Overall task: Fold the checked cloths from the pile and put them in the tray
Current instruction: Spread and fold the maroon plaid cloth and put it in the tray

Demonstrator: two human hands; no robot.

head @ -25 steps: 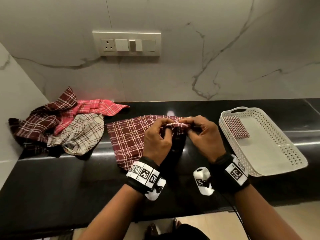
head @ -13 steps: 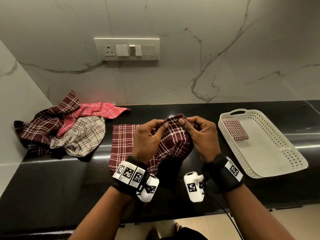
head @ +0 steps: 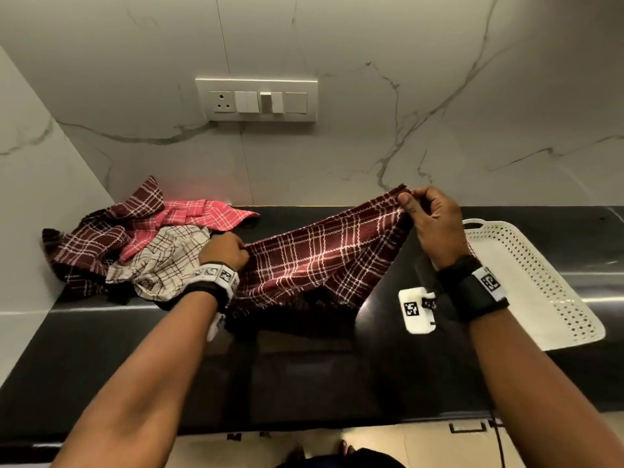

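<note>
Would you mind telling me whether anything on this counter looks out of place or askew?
Nothing stands out. The left hand and right hand hold the maroon cloth stretched; the pile lies crumpled beside it.

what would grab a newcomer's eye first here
The dark red checked cloth, stretched across the middle between the left hand, gripping its lower corner, and the right hand, pinching the raised far corner. Next, the rumpled pile of checked cloths at the left of the black counter, and the white perforated tray at the right.
</note>
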